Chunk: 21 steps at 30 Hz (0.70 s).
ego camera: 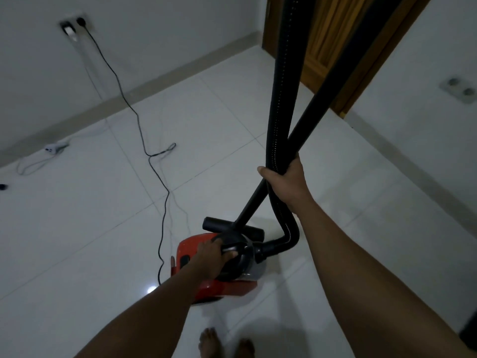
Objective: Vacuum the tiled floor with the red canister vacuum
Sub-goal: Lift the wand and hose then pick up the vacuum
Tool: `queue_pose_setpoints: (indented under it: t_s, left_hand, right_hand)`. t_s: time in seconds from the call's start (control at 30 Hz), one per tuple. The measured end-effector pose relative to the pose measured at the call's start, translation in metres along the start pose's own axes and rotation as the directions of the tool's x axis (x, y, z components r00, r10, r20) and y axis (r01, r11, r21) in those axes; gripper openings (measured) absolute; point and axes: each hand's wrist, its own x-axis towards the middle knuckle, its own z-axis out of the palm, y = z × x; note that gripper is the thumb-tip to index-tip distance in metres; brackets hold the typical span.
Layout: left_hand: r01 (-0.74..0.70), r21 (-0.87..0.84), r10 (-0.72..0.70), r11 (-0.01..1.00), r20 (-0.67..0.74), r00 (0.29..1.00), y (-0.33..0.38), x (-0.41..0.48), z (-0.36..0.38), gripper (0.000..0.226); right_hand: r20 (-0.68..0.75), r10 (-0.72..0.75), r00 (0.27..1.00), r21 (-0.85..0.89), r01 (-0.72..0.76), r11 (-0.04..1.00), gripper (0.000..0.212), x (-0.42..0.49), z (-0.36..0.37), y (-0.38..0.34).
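1. The person is standing over the red canister vacuum [206, 267], which is sitting on the tiled floor [90, 228] at lower centre of the frame, just ahead of their bare feet [224, 342].

2. The left hand [211, 257] is reaching down to the canister, its fingers [229, 253] clenching around the black carry handle [232, 244] on top of the body.

3. The right hand [286, 184], at centre right of the frame, is gripping two things together: the ribbed black hose [284, 99] and the rigid black wand [335, 81], which are crossing inside the closed fist.

4. Both hose and wand are running up out of the top of the frame in front of the wooden door [320, 47], so where the hose joins the wand I cannot tell.

5. The floor nozzle [232, 228] is lying crosswise just behind the canister, touching or nearly touching it.

6. The black power cord [154, 164] is trailing across the tiles from the canister's left side up to the wall socket [77, 24] in the upper left, so the machine is plugged in.

7. To my eye this is a setting-up or repositioning step rather than sweeping: the canister is being handled, and the nozzle is not being pushed over open floor.

8. The next move is probably calling for letting go of the handle, freeing the hose from the right fist, and angling the wand so the nozzle is sitting flat on open tiles, clear of the cord.
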Motion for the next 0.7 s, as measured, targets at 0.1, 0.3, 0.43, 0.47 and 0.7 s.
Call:
queue_pose_setpoints:
  t_s: [0.1, 0.3, 0.43, 0.47, 0.7]
  left_hand:
    - [-0.039, 0.014, 0.04, 0.999, -0.028, 0.999, 0.031, -0.035, -0.053, 0.086]
    - [-0.072, -0.016, 0.071, 0.997, -0.06, 0.996, 0.074, -0.059, -0.155, 0.044]
    - [-0.093, -0.032, 0.091, 0.995, -0.054, 0.994, 0.088, -0.024, -0.226, 0.041]
    - [-0.091, -0.031, 0.089, 0.995, -0.06, 0.994, 0.092, -0.009, -0.249, 0.042]
    - [-0.117, 0.01, 0.117, 0.993, -0.121, 0.986, 0.14, 0.081, -0.39, 0.049]
  right_hand:
    - [0.024, -0.025, 0.999, 0.012, 0.025, 1.0, 0.064, -0.008, -0.001, -0.067]
    - [0.089, -0.097, 0.991, -0.013, 0.099, 0.995, 0.068, 0.02, 0.024, -0.171]
    - [0.113, -0.131, 0.985, -0.027, 0.135, 0.991, 0.07, 0.084, 0.046, -0.221]
    - [0.107, -0.131, 0.986, -0.026, 0.134, 0.991, 0.07, 0.109, 0.051, -0.235]
    - [0.02, -0.16, 0.987, -0.022, 0.16, 0.987, 0.066, 0.238, 0.067, -0.322]
